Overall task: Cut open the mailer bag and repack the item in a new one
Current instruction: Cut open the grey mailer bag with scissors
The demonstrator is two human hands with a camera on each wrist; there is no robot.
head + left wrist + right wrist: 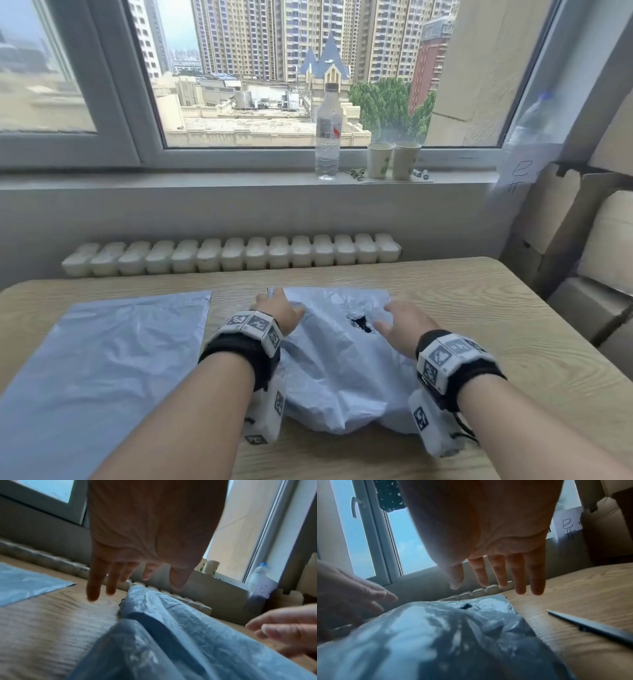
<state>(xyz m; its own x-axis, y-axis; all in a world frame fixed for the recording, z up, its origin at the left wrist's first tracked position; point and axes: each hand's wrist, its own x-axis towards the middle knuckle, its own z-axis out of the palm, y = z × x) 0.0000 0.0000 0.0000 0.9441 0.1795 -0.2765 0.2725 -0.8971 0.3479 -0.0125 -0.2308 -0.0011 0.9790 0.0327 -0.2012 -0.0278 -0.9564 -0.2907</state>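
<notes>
- The crumpled grey mailer bag [342, 370] lies on the wooden table [513, 342] between and under both hands, bulging with something inside; a small dark torn hole [359, 322] shows in its upper face, just left of the right hand's thumb.
- The left hand [279, 313] hovers over the bag's far left corner, fingers straight and spread, gripping nothing; in the left wrist view its fingertips [93, 595] hang just above the table beside the bag's edge.
- The right hand [407, 325] is spread wide over the bag's right side, fingers straight, palm down, holding nothing; whether it touches the plastic I cannot tell.
- A flat, unused grey mailer bag [102, 359] lies on the table well left of the left hand.
- A slim dark cutter [590, 626] lies on the table to the right of the right hand, apart from the bag.
- Beyond both hands, a radiator [233, 255] runs along the wall; above it a water bottle [328, 132] and two paper cups [394, 159] stand on the windowsill.
- Cardboard boxes [599, 240] are stacked far right of the right hand.
</notes>
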